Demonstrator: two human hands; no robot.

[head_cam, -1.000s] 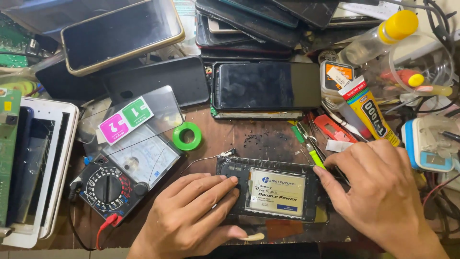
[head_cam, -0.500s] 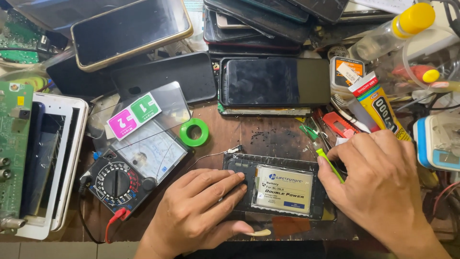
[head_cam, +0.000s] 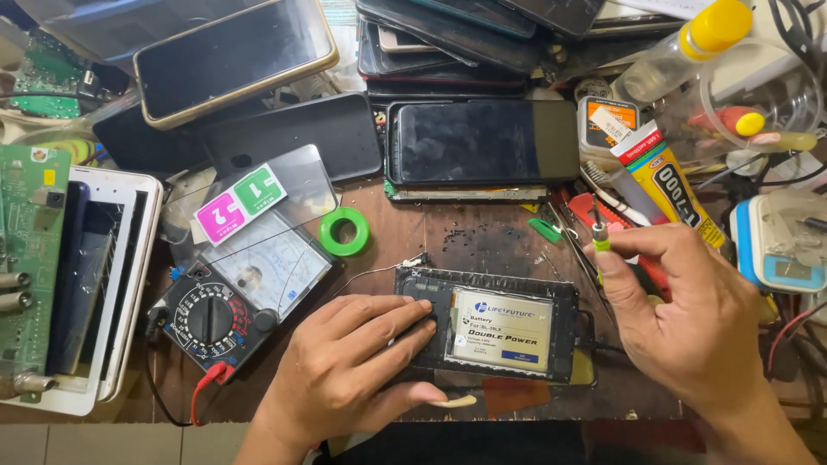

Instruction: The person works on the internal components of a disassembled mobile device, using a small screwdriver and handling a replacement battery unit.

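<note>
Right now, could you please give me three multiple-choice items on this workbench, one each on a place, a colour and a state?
1. Where does the left hand rest?
A. on the opened phone
B. on the meter
C. on the glue tube

2. What colour is the tape roll?
A. red
B. green
C. white

3. How is the opened phone?
A. screen up
B. back off, battery showing
C. folded shut

Answers:
1 A, fingers lie on its left end.
2 B, a green ring.
3 B, the labelled battery is exposed.
</note>
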